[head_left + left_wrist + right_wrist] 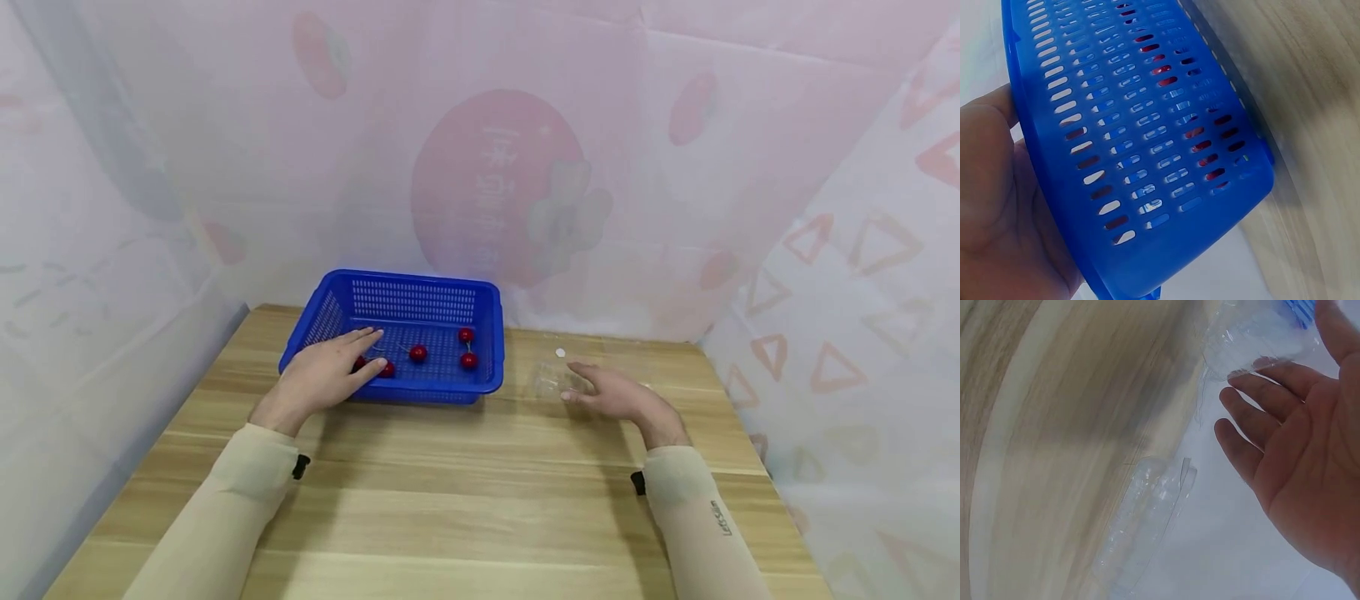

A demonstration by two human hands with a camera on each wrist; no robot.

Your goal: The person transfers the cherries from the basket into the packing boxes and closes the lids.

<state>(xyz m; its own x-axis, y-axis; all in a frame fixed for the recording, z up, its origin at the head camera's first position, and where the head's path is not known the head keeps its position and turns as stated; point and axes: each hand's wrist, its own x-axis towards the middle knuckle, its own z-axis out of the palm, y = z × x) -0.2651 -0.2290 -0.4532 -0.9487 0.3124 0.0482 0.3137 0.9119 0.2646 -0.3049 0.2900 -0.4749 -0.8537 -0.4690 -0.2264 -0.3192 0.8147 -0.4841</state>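
Note:
A blue slotted basket [416, 387] stands toward the back left of the table, with several red cherries, one of them [417, 353] near its middle. My left hand [318, 375] reaches over the basket's left front corner, fingers extended above cherries there. In the left wrist view the hand [1004, 212] is behind the basket's rim [1041, 169]; contact with a cherry cannot be seen. On the right, clear plastic packaging [551, 379] lies beside my right hand [615, 396]. The right wrist view shows that hand [1304, 437] with fingers spread, the fingertips near a clear plastic piece [1247, 350].
The wooden table [405, 508] meets a patterned pink and white curtain [645, 208] at the back. Another clear plastic piece [1141, 519] lies lower in the right wrist view. A small white round spot [560, 353] shows beside the packaging.

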